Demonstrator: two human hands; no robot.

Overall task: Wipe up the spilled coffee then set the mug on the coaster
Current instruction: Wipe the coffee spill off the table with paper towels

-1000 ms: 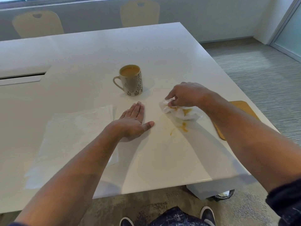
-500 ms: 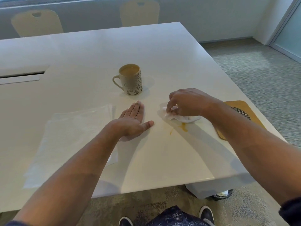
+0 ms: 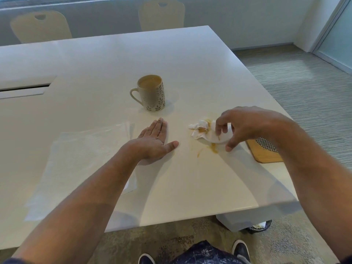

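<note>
**Spill half wiped, mug waiting**

On the table's left side lie flat spare napkins, untouched. Just right of them the left hand rests palm down, fingers straight and together, thumb spread, holding nothing. Behind it stands the mug, upright and nearly full, handle to the left, well apart from the coaster.

Right of the left hand is the spill: tan streaks and a small pool on the white top, partly under a crumpled, stained napkin. The right hand hovers over that napkin with fingers curled, fingertips pinching its upper edge and the thumb down near the table. At far right, the wooden coaster peeks out from under the right forearm.

To wipe well, I'd press a dry part of the wad flat and draw it toward the body across the nearer streaks, swapping in a fresh napkin if it smears. The full mug should be carried slowly afterwards.
</note>
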